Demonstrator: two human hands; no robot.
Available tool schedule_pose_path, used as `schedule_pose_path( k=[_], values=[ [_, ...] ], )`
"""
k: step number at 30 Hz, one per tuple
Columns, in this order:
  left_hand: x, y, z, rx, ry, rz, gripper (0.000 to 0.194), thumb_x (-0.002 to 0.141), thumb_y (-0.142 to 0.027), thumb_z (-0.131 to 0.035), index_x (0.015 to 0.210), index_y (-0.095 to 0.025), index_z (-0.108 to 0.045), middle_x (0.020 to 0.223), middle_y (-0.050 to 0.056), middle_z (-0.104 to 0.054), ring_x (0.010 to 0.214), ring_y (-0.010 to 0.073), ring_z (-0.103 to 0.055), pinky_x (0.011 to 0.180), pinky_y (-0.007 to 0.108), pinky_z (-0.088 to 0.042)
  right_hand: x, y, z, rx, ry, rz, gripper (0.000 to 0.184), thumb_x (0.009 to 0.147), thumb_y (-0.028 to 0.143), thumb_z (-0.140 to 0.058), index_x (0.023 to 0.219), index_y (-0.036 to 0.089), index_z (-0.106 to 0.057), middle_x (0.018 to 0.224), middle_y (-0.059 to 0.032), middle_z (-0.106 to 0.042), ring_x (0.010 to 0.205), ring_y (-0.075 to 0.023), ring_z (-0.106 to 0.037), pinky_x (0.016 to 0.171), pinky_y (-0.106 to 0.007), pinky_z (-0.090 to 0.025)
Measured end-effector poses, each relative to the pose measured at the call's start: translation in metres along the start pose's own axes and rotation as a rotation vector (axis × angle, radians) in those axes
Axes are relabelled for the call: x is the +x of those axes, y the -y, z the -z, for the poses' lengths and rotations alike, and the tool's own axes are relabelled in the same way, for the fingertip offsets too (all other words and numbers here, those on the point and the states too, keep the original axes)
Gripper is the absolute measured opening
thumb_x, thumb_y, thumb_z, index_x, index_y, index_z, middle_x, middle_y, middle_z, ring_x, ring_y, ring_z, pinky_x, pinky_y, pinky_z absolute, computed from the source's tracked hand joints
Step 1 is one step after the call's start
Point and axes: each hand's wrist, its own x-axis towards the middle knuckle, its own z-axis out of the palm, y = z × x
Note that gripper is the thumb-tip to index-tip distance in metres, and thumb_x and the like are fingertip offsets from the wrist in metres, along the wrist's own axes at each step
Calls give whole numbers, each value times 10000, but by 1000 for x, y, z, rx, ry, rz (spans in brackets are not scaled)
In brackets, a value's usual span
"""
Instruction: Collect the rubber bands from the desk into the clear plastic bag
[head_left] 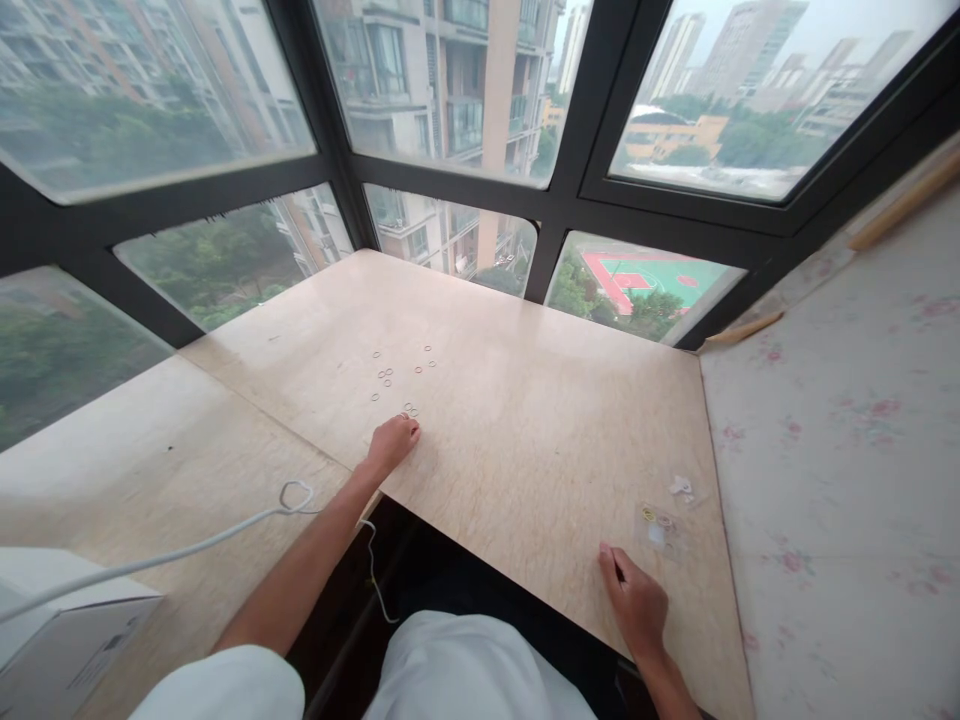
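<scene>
My left hand [393, 443] rests on the pale desk top, its fingers curled together right beside two small thin rings [411, 410]. Whether its fingertips pinch one of the rings is too small to make out. Beyond that hand lie several more thin rings [385, 374], loosely spread, one of them reddish [418, 370]. My right hand [636, 600] lies near the desk's front edge in a loose fist, and nothing shows in it. The nearest thing to it is a clear plastic bag [657, 530] with a yellowish ring and other small rings on or in it.
Behind the bag is a small white piece [681, 487] in clear plastic. A white cable [187, 550] crosses on the left, above a white box [82, 640]. Dark window frames [450, 172] border the desk [525, 450]; a flowered wall [840, 480] stands to the right.
</scene>
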Motion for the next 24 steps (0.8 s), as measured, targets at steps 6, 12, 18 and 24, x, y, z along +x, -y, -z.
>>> schedule_pose_path(
  k=[6,12,18,24],
  values=[
    [14,4,6,88,91,-69,192,831,-213,-455,793,-154,-635,891,110,-646,810,220,-614,653,284,-410,-1,-2,-2,1,-27,41,620,937,554,-261,623,185,-649,482,-24,-586,424,-129,-494,471,-229,-248],
    [22,1,22,-104,132,-109,67,701,-211,-556,677,-169,-603,756,56,-658,713,186,-609,604,261,-419,-2,-1,-3,28,-49,72,579,951,498,-291,585,170,-597,475,-9,-570,425,-106,-470,477,-227,-215],
    [14,-53,25,-1041,322,-124,174,708,-328,-610,717,-155,-596,631,17,-621,527,101,-543,519,228,-438,0,3,-1,45,-48,53,543,955,452,-316,583,166,-590,487,-12,-574,439,-99,-461,495,-237,-217],
    [6,-152,12,-1397,381,-182,245,671,-364,-679,709,-140,-588,754,61,-661,438,40,-448,430,200,-368,4,8,6,115,-22,30,519,952,408,-324,574,170,-588,499,-15,-579,444,-101,-449,497,-250,-207]
  ],
)
